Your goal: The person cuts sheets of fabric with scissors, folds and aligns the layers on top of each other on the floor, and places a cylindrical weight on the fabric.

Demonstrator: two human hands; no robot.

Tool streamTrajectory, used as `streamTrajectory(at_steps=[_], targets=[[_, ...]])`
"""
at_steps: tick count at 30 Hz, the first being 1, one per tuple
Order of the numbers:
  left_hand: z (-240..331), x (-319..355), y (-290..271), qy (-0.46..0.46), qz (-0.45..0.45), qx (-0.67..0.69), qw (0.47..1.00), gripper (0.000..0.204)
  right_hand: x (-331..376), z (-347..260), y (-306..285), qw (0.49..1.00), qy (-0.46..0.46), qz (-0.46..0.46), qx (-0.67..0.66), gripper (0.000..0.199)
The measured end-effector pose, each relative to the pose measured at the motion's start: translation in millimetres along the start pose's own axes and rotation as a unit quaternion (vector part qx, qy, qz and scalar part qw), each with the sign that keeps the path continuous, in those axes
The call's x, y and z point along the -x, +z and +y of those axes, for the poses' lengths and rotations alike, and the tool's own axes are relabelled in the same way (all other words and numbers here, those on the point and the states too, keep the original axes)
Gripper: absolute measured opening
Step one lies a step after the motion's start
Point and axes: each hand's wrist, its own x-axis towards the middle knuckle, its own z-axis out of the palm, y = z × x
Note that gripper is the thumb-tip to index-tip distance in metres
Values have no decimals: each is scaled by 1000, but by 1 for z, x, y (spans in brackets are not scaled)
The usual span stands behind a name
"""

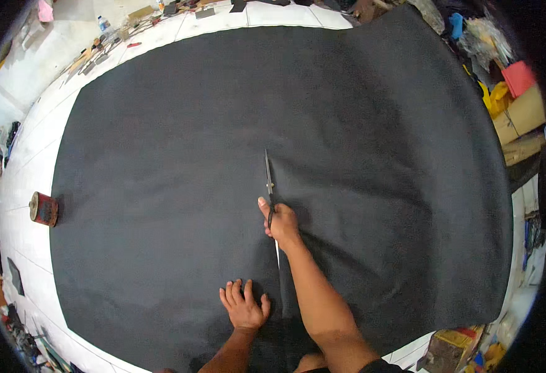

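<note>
A large sheet of black material (161, 155) is spread over the white tiled floor. My right hand (282, 222) is closed round the handles of a pair of scissors (269, 177), whose blades point away from me over the sheet. Behind the scissors a narrow slit runs toward me through the sheet, with a white strip of floor showing in it. To the left of this slit, my left hand (245, 306) lies flat on the sheet with its fingers spread, holding nothing.
A red and dark tin (44, 209) rests at the sheet's left edge. Small tools and scraps line the far left floor, near a plastic bottle (103, 24). The sheet's right side curves up beside piled bags and a red item (519, 79). A worn box (448, 351) stands at lower right.
</note>
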Motion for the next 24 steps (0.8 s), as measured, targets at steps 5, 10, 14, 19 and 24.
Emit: streamTrajectory(at_steps=[5, 10, 14, 19, 24], targets=[[-1, 2, 5, 1, -48, -32, 998, 54, -72, -52, 5, 1000, -14, -24, -8, 55], [-4, 4, 14, 16, -29, -37, 999, 53, -122, -77, 14, 999, -25, 12, 27, 55], [-11, 5, 11, 11, -32, -49, 998, 54, -123, -79, 23, 1000, -25, 4, 18, 54], [-9, 10, 15, 7, -32, -53, 998, 51, -172, -109, 22, 999, -31, -2, 41, 57], [-9, 4, 10, 8, -44, -53, 998, 52, -199, -118, 32, 995, -74, 22, 60, 57]])
